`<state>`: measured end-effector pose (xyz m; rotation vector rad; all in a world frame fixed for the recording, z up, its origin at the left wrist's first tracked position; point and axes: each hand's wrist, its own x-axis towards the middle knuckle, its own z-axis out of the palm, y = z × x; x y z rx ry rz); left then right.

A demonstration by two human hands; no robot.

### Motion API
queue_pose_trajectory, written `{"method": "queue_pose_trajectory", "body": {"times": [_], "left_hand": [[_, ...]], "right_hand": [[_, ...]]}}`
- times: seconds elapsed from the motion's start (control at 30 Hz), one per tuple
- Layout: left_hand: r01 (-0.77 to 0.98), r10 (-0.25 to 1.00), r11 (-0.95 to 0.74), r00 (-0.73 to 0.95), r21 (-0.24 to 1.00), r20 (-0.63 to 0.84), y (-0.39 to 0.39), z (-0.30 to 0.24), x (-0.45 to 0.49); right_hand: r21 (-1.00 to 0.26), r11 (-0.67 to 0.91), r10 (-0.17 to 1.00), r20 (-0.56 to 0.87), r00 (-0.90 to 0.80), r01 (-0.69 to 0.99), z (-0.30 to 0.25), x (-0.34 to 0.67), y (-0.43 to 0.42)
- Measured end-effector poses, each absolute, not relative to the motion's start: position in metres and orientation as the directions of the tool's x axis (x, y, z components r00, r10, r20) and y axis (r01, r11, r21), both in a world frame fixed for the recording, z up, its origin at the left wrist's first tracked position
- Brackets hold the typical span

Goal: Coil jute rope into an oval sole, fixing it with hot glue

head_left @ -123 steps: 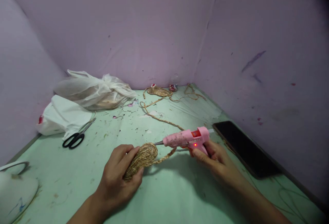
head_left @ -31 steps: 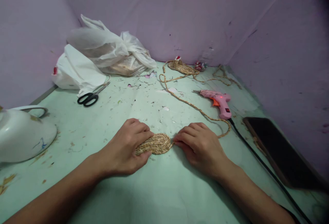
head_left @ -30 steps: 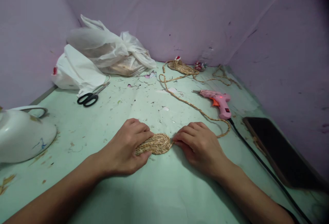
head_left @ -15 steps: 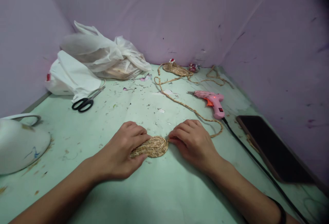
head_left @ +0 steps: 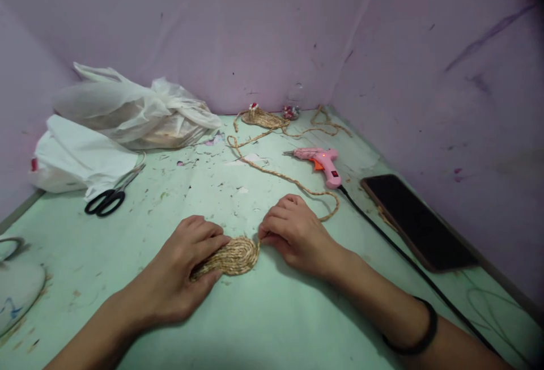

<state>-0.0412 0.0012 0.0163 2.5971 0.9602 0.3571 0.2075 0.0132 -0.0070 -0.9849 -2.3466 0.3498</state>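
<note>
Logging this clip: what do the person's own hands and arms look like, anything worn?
The left hand and right hand are bare, with no gloves or sleeves showing. A plain, dark, ring-shaped band circles the right forearm.

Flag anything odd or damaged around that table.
Tabletop looks worn: its green surface is flecked and stained. The right wall is smeared purple. Glue gun lies on its side, light lit. Held coil looks tidy where visible.
</note>
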Motion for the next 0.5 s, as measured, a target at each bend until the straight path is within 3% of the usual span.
{"method": "queue_pose_trajectory", "body": {"times": [0.3,0.5], "left_hand": [[0.566,0.650,-0.736,0.745,0.372,0.150,0.0033,0.0148,-0.0393],[0.560,0.602,-0.788,0.788,0.255,0.130,0.0067,0.0199,-0.0402]], "right_hand": [[-0.408,0.723,0.690,0.459,-0.559,0.558,-0.0081,0.2038,0.0160],[-0.417,0.707,0.707,0.420,-0.568,0.571,-0.0092,0.2022,0.0187]]}}
